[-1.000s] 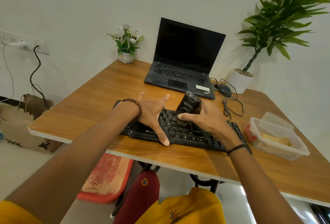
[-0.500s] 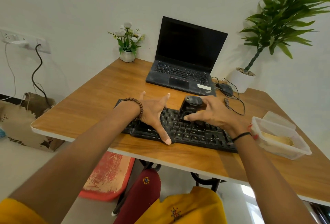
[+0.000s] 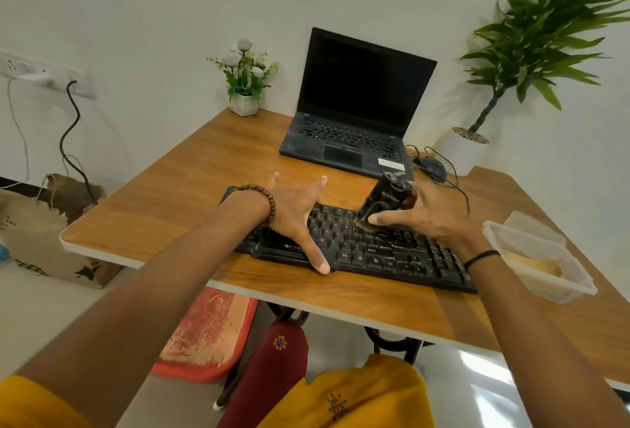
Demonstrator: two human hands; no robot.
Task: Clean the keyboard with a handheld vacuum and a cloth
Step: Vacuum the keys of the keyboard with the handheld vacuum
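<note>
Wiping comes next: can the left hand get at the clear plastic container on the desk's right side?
Probably not easily: the left hand presses the left end of the black keyboard, and the right hand, gripping the black handheld vacuum, lies between it and the clear plastic container.

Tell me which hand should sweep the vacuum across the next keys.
Right, likely. The right hand grips the handheld vacuum, nozzle down on the middle of the keyboard; the left hand lies spread on its left end, steadying it.
</note>
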